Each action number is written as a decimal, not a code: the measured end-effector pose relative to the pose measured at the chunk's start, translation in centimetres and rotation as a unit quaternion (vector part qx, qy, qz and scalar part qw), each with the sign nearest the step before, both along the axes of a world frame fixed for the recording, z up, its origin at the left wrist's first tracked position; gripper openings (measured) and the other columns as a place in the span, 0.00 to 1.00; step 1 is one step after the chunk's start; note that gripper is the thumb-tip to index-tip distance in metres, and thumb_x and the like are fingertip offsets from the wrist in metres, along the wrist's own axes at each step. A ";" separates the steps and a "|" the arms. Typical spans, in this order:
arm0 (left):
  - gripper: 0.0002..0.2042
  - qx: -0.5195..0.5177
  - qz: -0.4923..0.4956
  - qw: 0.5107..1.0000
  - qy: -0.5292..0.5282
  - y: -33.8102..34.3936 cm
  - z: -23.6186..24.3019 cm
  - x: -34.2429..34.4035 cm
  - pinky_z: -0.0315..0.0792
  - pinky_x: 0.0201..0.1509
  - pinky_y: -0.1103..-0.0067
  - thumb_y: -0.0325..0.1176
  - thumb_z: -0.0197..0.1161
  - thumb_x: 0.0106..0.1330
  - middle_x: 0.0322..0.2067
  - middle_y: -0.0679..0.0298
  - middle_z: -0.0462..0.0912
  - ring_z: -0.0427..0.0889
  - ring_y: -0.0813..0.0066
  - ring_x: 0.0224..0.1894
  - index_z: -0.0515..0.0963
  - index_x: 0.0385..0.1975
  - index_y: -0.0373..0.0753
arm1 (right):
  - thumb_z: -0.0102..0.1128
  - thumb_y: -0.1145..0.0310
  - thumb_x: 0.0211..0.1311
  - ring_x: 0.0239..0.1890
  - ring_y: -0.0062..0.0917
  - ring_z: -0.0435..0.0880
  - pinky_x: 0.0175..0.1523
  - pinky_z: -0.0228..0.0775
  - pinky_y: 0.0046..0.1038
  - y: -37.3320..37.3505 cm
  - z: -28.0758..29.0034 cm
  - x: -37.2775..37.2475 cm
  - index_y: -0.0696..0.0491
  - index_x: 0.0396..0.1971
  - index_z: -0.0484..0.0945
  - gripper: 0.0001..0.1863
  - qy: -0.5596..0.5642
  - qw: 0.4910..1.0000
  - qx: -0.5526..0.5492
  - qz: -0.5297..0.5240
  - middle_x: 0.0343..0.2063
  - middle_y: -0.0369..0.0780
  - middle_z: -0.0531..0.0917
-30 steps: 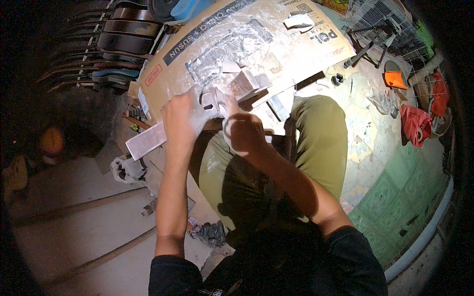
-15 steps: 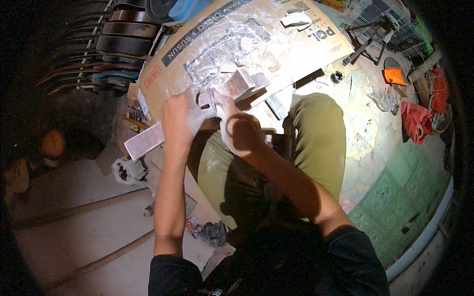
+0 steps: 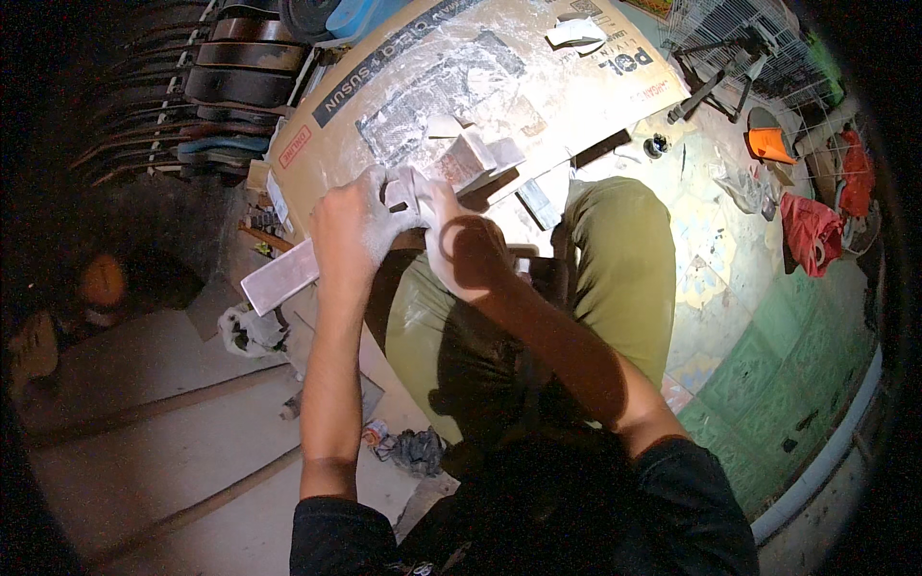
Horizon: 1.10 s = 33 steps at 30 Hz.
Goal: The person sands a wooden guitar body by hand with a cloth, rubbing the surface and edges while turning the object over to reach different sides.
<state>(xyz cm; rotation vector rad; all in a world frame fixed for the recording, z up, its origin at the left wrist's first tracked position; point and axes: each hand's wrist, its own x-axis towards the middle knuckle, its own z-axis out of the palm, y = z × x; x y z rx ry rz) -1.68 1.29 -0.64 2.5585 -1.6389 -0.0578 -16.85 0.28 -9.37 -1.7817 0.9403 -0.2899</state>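
Close beside the right hand [image 3: 453,235], whose grip is hidden, the left hand [image 3: 348,223] curls over a pale bar [image 3: 280,278], perhaps steadying it as it juts leftward; beyond both lie a pale block [image 3: 468,161] and powdered cardboard [image 3: 595,101], likely spread against dust; poses barely differ from half a second ago

pale bar [image 3: 279,278]: partly hidden by hands [image 3: 348,223] | blue object [image 3: 363,13]: cut by top edge | grip: unclear

Bar [image 3: 279,278] is pale pnk, trousers [image 3: 624,259] olive grn
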 end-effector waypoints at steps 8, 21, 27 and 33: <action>0.21 0.006 -0.009 1.000 0.015 0.0 -0.1 0.3 0.77 0.35 0.61 0.53 0.73 0.49 0.24 0.47 0.83 0.84 0.46 0.30 0.83 0.35 0.44 | 0.57 0.75 0.52 0.38 0.47 0.84 0.47 0.75 0.43 -0.9 -3.8 1.7 0.56 0.43 0.78 0.16 0.004 0.998 -0.060 0.022 0.31 0.48 0.83; 0.19 -0.024 0.006 0.999 0.044 -0.1 0.5 -0.4 0.76 0.36 0.61 0.47 0.72 0.51 0.25 0.47 0.83 0.84 0.45 0.31 0.82 0.35 0.40 | 0.58 0.73 0.52 0.35 0.41 0.83 0.45 0.74 0.39 0.1 1.3 0.3 0.55 0.37 0.81 0.11 -0.046 0.997 -0.003 -0.054 0.30 0.44 0.84; 0.17 -0.023 -0.013 1.000 0.000 0.1 0.3 -0.4 0.76 0.36 0.63 0.44 0.73 0.51 0.25 0.49 0.84 0.84 0.47 0.31 0.82 0.38 0.42 | 0.56 0.67 0.57 0.40 0.36 0.84 0.49 0.74 0.35 -0.8 1.3 0.5 0.52 0.43 0.79 0.13 -0.014 0.998 0.054 -0.013 0.32 0.44 0.85; 0.29 -0.047 -0.023 0.998 -0.031 0.1 0.5 0.2 0.76 0.37 0.62 0.47 0.74 0.49 0.26 0.50 0.84 0.85 0.48 0.32 0.78 0.54 0.50 | 0.53 0.74 0.58 0.52 0.41 0.81 0.56 0.72 0.38 -1.4 1.4 0.8 0.59 0.57 0.72 0.24 -0.001 0.997 0.068 0.049 0.34 0.50 0.85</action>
